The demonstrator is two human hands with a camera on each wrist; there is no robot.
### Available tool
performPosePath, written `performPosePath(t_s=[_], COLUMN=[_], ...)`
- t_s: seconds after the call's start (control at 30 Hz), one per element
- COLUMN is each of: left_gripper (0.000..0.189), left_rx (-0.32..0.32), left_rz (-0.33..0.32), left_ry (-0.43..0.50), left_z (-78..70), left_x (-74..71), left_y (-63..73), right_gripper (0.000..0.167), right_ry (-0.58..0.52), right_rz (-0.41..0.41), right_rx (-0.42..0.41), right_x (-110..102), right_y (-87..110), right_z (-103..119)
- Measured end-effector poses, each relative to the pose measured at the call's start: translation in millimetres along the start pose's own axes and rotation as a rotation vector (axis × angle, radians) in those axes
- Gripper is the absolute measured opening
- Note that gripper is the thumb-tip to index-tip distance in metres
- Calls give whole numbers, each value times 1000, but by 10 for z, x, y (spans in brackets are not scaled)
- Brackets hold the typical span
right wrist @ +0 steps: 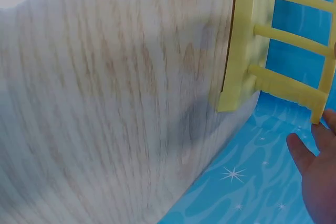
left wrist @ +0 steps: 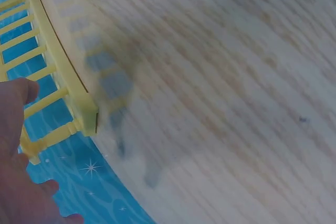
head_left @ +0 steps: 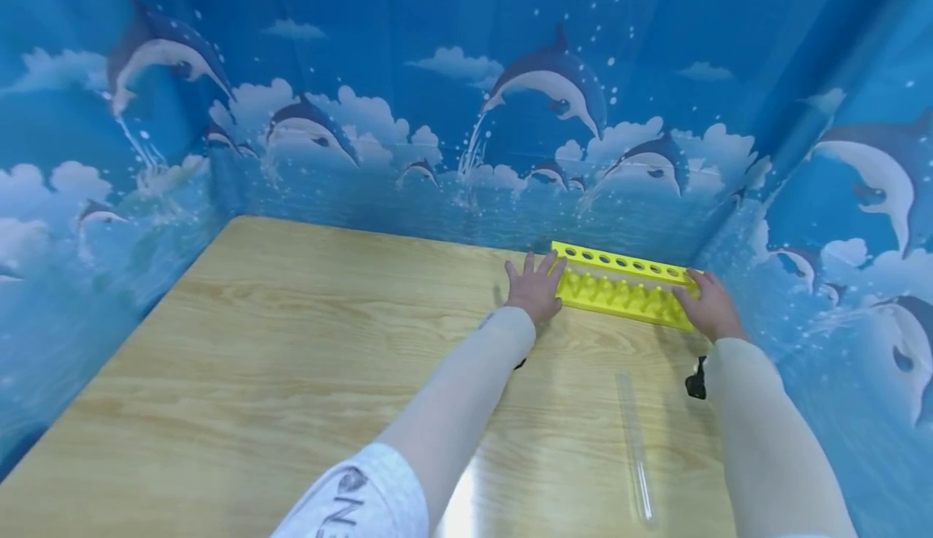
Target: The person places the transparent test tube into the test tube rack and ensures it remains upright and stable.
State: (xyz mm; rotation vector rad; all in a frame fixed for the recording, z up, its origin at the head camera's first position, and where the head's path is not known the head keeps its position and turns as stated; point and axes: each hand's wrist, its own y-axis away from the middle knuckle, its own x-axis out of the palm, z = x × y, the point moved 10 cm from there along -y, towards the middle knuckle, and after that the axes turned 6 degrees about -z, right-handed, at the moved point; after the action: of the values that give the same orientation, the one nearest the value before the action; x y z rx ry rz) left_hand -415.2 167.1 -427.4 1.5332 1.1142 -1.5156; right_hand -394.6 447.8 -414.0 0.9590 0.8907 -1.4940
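While both hands reach to the table's far edge, the step in hand looks like placing or squaring the rack (head_left: pixel 627 305), which stands there near the right corner, by the curtain (head_left: pixel 408 36). The left hand (head_left: pixel 535 291) spreads its fingers at the rack's left end, apparently touching it without grasping. The right hand (head_left: pixel 713 307) is at the other end, its fingers loosely extended against the upper rail; in the right wrist view the thumb lies clear of the frame, so nothing is clenched. I judge that the next move calls for light, even pressure at both ends, keeping the rack level and upright, before either hand turns to the tube (head_left: pixel 636 449).

That tube lies on the table (head_left: pixel 328 343) nearer the person, beside the right forearm: clear, slim and straight, glass or plastic. It blends into the wood grain, so I cannot tell which end is closed. The rack is bright yellow and seems to be plastic, with a top rail pierced by round holes, a row of blunt pegs below and a long, straight base. The table is pale and streaky; the curtain is smooth, printed with dolphins.
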Motion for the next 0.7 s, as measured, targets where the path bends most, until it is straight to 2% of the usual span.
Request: performPosePath(t_s=[0.17,0.27,0.47,0.7], left_gripper=[82,76,66,65], left_rx=[-14,-29,-70,-57], left_rz=[16,22,32,28], left_ry=[-46,-74,-69,-64], left_z=[-17,-23,-8,-12], left_x=[-34,-38,-36,-60], left_y=[8,-7,-40,-87], right_gripper=[85,84,64,56], right_ry=[-24,-40,8,18], right_rz=[6,29,10,-20], right_rx=[43,71,73,37], right_x=[15,-5,8,-13], right_y=[22,23,25,37], right_z=[-61,-70,-80,-100])
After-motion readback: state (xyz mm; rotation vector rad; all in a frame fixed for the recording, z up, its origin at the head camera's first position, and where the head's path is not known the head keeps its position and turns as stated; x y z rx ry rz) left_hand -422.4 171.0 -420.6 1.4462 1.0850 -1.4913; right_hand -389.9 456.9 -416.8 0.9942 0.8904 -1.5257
